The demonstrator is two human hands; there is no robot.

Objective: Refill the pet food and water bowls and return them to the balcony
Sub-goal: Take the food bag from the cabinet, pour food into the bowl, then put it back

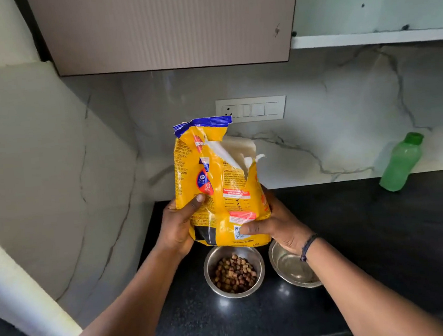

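I hold a yellow pet food bag (216, 179) upright above the black counter, its torn top open at the right. My left hand (178, 225) grips the bag's lower left side. My right hand (276, 223) grips its lower right corner. Just below the bag stands a steel bowl (210, 265) with brown kibble (235, 273) in it. A second steel bowl (291, 269) stands to its right, partly behind my right wrist; whether it holds any water I cannot tell.
A green plastic bottle (402, 162) leans against the marble backsplash at the right. The black counter (381, 234) meets a marble side wall on the left. A cabinet (165, 25) hangs overhead. A switch plate (251, 109) sits on the wall behind the bag.
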